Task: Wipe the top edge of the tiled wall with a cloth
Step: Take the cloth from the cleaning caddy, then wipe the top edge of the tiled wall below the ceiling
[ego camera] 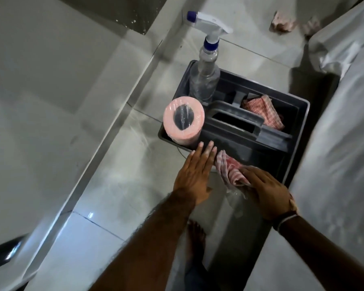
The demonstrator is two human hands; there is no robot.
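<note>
I look down at a tiled floor. My right hand (267, 190) is closed on a red-and-white checked cloth (229, 168) that hangs just in front of a dark grey caddy (290, 114). Beside the cloth, my left hand (194, 173) is spread flat with its fingers apart, holding nothing, fingertips near the caddy's front wall. The grey tiled wall (40, 91) rises on the left; its top edge is not in view.
The caddy holds a clear spray bottle (206, 66) with a white and blue trigger, a wrapped pink roll (183, 120) and another checked cloth (263, 110). A white covered surface (334, 143) stands at the right. My bare foot (195, 238) is below. Crumpled cloth (284, 22) lies far back.
</note>
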